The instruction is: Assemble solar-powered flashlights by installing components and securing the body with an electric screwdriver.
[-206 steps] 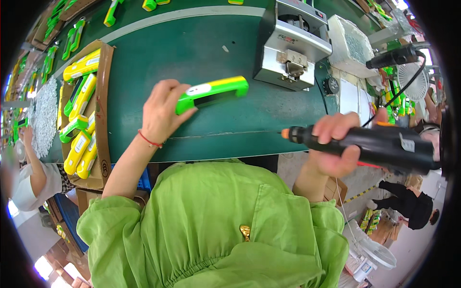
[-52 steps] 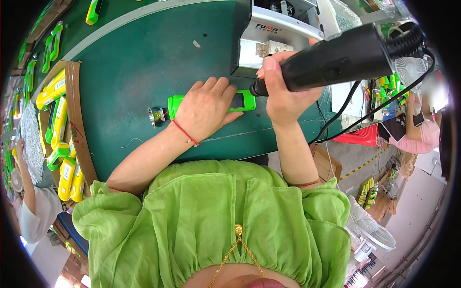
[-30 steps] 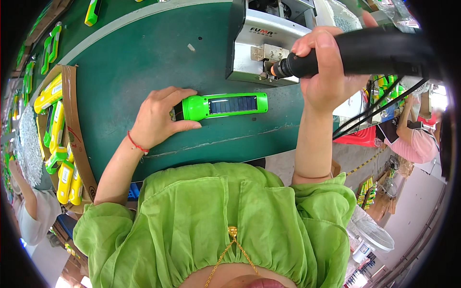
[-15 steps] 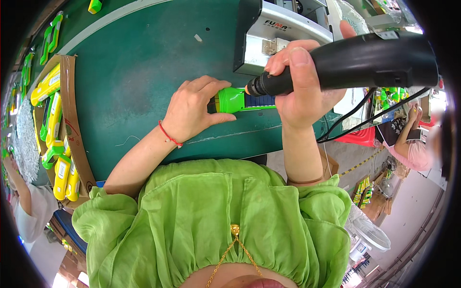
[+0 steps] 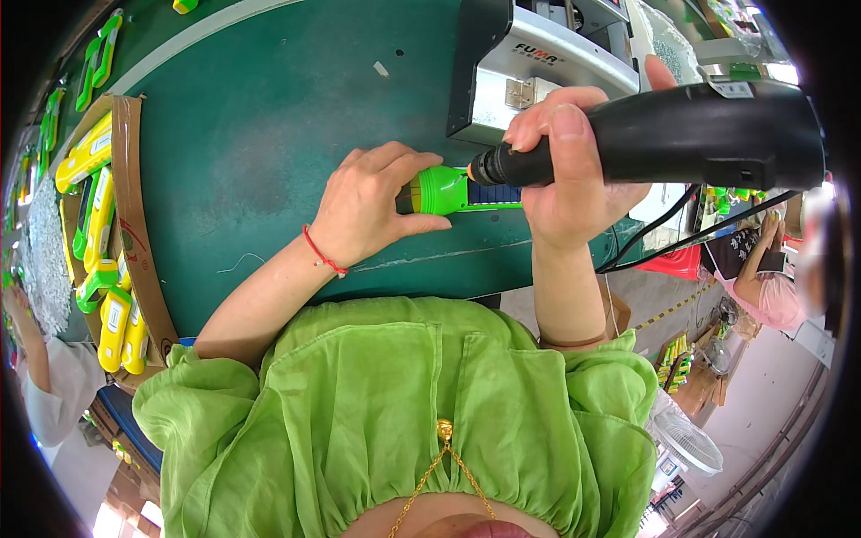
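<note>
My left hand (image 5: pixel 366 195) is closed round the head end of a bright green flashlight (image 5: pixel 441 189), its thumb along the near side. The flashlight lies on the green worktable, with a dark solar panel (image 5: pixel 493 195) on its upward face. In my right hand (image 5: pixel 578 184) is a black electric screwdriver (image 5: pixel 704 134), fingers wrapped round its front part. It lies nearly level, pointing left, and its orange-ringed tip is at the edge of the green head beside the panel. My right hand and the tool hide the flashlight's far right end.
A metal machine (image 5: pixel 547 67) stands behind my right hand. On the left, a cardboard box (image 5: pixel 126 197) holds several yellow and green flashlights (image 5: pixel 112 327). Black cables (image 5: pixel 659 229) hang at the right. People sit at both sides, and a white fan (image 5: pixel 686 441) stands lower right.
The whole view has shifted slightly. The screwdriver's rear end has dipped a little toward me, while its tip stays by the flashlight's green head. Both grips are unchanged.
</note>
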Available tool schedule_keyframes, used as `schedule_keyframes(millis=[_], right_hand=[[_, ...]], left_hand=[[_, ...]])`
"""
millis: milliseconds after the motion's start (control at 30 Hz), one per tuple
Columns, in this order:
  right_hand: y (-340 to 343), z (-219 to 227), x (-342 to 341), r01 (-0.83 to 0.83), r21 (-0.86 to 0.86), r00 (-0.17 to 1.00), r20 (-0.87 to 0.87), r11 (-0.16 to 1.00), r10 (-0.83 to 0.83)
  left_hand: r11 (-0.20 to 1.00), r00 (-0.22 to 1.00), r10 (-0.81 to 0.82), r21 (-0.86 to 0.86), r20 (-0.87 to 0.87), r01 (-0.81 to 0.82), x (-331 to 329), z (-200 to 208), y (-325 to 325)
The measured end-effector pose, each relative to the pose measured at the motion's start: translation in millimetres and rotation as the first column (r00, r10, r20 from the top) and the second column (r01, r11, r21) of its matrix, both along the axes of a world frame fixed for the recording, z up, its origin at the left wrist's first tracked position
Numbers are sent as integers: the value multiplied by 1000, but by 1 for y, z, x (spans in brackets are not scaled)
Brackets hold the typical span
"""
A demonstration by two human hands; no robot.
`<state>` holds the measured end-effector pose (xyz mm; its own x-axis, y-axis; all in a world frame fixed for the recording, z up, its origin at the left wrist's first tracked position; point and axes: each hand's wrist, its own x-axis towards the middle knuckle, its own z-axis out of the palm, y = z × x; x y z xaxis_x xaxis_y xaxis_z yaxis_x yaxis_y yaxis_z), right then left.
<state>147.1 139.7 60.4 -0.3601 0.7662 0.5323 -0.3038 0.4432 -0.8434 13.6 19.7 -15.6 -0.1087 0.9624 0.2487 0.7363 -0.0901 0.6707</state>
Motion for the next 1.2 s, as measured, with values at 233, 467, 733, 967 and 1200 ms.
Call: schedule_keyframes(millis=[233, 467, 733, 967, 1200], right_hand=[[-9, 13, 1, -33, -50, 998, -49, 998, 30], [-17, 23, 8, -160, -82, 946, -297, 984, 129], [-20, 29, 16, -135, -16, 965, -229, 991, 128], [-24, 26, 17, -162, -78, 941, -313, 984, 130], [-20, 23, 18, -220, -21, 951, -229, 975, 209]], left_hand=[[999, 997, 29, 41, 71, -32, 5, 15, 5], [988, 994, -55, 152, 93, 40, 9, 16, 7], [982, 987, -57, 188, 149, 29, 16, 14, 4], [985, 987, -72, 165, 147, 48, 17, 20, 3], [972, 993, -118, 200, -25, 121, 14, 25, 5]])
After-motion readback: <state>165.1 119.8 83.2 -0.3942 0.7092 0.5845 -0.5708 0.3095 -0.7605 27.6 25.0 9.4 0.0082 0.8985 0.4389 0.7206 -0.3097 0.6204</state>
